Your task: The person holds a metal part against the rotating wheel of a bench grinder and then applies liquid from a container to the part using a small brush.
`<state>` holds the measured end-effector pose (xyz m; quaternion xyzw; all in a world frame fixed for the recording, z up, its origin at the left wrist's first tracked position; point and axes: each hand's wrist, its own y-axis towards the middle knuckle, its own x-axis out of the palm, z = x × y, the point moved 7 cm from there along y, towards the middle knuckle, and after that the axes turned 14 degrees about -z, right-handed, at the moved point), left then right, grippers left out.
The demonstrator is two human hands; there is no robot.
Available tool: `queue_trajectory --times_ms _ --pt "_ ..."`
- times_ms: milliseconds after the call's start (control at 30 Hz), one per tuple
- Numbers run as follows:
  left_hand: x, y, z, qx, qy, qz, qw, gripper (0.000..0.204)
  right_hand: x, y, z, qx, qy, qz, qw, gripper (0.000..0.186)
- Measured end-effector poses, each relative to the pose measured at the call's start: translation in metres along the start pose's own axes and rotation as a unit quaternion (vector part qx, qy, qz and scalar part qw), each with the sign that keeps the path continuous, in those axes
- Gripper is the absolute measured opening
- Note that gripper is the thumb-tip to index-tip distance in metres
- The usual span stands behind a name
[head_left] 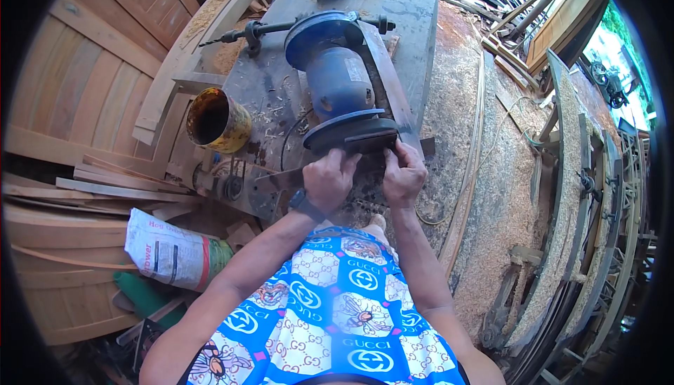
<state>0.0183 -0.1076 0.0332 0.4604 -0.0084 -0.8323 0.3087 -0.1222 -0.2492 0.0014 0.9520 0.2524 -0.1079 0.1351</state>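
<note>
A blue bench grinder (pixel 342 83) is mounted on the worn workbench ahead of me, with a wheel guard at its far end and a wide grinding wheel (pixel 326 132) at its near end. Against the lower right of that near wheel lies a flat dark metal strip (pixel 371 140), held from both ends. My left hand (pixel 328 180), a watch on its wrist, pinches the strip's left end. At the right end, the thumb and fingers of my right hand (pixel 405 174) are closed on it. Exactly where strip and wheel touch is hard to make out.
A yellow, stained can (pixel 237 132) stands left of the grinder. Wooden boards and door panels (pixel 91 69) lean at the left, above a white sack (pixel 168 248). Sawdust (pixel 502 244) covers the floor at right, beside long planks (pixel 554 237). A shaft (pixel 274 28) sticks out leftward from the grinder.
</note>
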Motion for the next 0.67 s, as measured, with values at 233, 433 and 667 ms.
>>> queue_trajectory --times_ms 233,433,667 --pt "-0.001 0.0 0.003 -0.002 0.005 -0.005 1.0 0.026 0.0 0.0 0.005 0.006 -0.003 -0.002 1.0 0.027" --pt "-0.005 -0.001 0.003 -0.005 -0.002 -0.008 1.0 0.027 0.0 -0.001 0.003 -0.001 -0.017 0.002 1.0 0.028" --pt "-0.013 -0.005 -0.003 -0.026 -0.021 -0.015 0.999 0.026 0.007 -0.004 -0.002 -0.01 -0.028 -0.01 1.0 0.031"
